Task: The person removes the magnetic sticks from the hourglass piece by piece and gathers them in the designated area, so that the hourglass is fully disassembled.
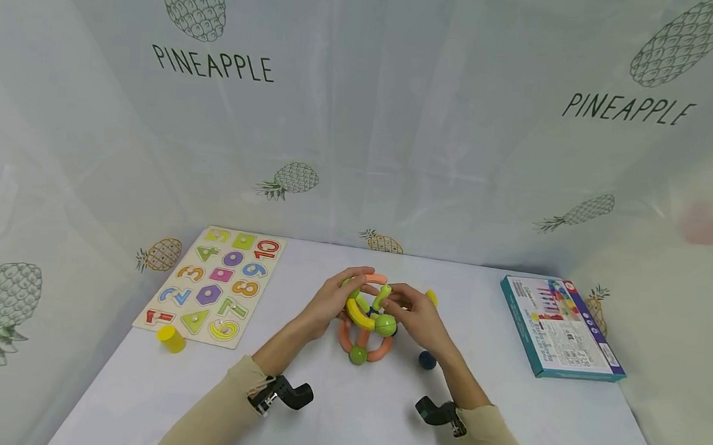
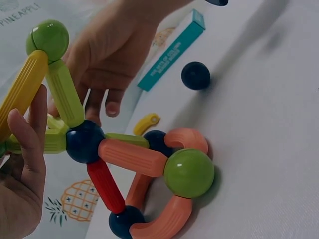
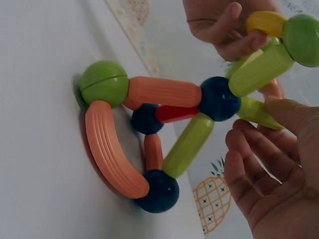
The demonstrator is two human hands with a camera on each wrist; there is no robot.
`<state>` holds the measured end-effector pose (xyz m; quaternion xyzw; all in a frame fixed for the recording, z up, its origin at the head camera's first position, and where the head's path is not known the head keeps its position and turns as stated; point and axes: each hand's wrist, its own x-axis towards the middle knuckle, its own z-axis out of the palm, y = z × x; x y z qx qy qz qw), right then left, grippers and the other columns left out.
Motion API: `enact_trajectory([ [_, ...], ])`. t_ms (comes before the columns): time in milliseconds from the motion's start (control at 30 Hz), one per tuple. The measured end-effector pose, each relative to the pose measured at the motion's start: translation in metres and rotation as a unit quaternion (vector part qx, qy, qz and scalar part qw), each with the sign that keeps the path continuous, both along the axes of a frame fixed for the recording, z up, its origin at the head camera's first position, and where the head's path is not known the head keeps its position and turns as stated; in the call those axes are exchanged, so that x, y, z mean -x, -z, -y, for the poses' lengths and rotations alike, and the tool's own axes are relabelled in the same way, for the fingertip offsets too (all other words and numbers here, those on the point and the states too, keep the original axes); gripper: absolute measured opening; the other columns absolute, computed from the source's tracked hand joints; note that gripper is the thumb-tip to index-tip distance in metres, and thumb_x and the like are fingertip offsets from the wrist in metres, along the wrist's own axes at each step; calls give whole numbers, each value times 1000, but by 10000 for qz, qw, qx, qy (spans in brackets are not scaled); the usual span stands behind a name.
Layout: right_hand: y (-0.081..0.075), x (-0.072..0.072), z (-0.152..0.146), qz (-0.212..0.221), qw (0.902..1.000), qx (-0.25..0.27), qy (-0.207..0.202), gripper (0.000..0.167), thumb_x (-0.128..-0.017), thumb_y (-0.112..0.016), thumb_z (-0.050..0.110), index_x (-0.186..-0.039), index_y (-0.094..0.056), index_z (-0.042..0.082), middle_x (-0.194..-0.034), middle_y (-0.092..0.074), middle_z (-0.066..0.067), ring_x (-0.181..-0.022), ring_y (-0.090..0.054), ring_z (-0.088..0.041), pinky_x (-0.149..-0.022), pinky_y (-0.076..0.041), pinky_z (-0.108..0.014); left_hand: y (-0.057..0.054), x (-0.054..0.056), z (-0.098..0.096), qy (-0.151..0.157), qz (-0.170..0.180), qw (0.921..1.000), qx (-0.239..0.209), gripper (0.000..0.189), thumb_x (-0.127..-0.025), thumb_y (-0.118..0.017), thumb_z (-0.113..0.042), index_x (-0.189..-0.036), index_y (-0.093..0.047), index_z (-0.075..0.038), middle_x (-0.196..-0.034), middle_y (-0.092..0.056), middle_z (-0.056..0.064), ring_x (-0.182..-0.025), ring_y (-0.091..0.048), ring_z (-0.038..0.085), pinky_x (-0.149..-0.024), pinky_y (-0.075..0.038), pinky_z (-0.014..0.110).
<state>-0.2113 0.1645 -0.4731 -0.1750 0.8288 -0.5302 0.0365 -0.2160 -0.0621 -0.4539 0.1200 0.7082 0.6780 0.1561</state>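
A magnetic building structure of coloured sticks and balls stands mid-table, with curved orange sticks (image 3: 112,154) at its base and a dark blue ball (image 2: 85,142) above. My left hand (image 1: 328,302) holds the upper part from the left, its fingers curled at the yellow curved stick (image 2: 20,92). From the other side, my right hand (image 1: 415,315) pinches a light green stick (image 3: 256,112) between thumb and fingers. That stick joins the blue ball. Another green stick (image 2: 66,93) slants up to a green ball (image 2: 50,40). My fingers partly cover the far side of the upper part.
A loose dark blue ball (image 1: 427,360) lies near my right wrist, and a yellow piece (image 1: 431,297) lies behind that hand. A number-and-shape puzzle board (image 1: 205,293) is at left with a yellow cylinder (image 1: 171,338) at its front edge. At right lies a flat box (image 1: 563,328).
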Motion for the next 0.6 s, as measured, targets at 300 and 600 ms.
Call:
enact_trajectory([
  [300, -2, -2, 11, -34, 9999, 45, 128, 36, -97, -70, 28, -127, -62, 9, -99, -76, -4, -90, -72, -18, -73, -55, -27, 0, 1, 0, 4, -5, 10000, 16, 46, -101, -49, -58, -140, -56, -35, -121, -71, 3, -54, -53, 13, -47, -47, 26],
  [600, -1, -4, 15, -237, 9992, -8, 306, 30, -96, -71, 21, -123, -64, 11, -98, -75, -1, -90, -71, -17, -75, -57, -28, 0, 1, 0, -4, 7, 10000, 21, 47, -100, -50, -59, -140, -56, -35, -121, -71, 3, -55, -53, 13, -47, -47, 27],
])
